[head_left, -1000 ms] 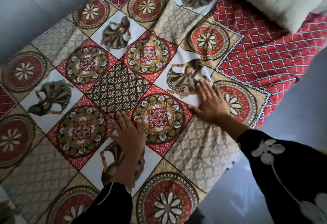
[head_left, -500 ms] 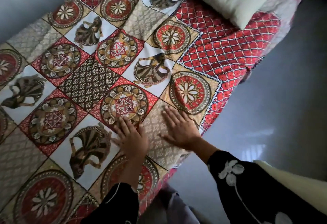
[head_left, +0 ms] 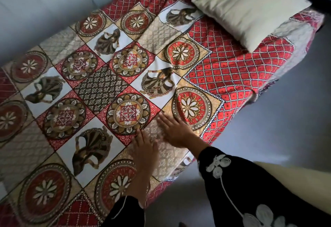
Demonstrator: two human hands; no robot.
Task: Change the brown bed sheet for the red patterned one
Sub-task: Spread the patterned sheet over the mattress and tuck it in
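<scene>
The red patterned sheet, with medallions, dancer panels and a red lattice border, covers the whole bed. My left hand lies flat on it near the bed's near edge, fingers straight and pointing away from me. My right hand presses flat on the sheet just to the right, fingers spread toward the upper left. Both hands sit close together on a beige panel. No brown sheet is visible.
A cream pillow lies at the head of the bed, upper right. A pale wall runs along the bed's far side. Grey floor lies to the right of the bed. A cream cloth shows behind my right sleeve.
Both flat hands have slid across the sheet toward the near edge of the bed and come closer together. The view has pulled back, showing more pillow and floor.
</scene>
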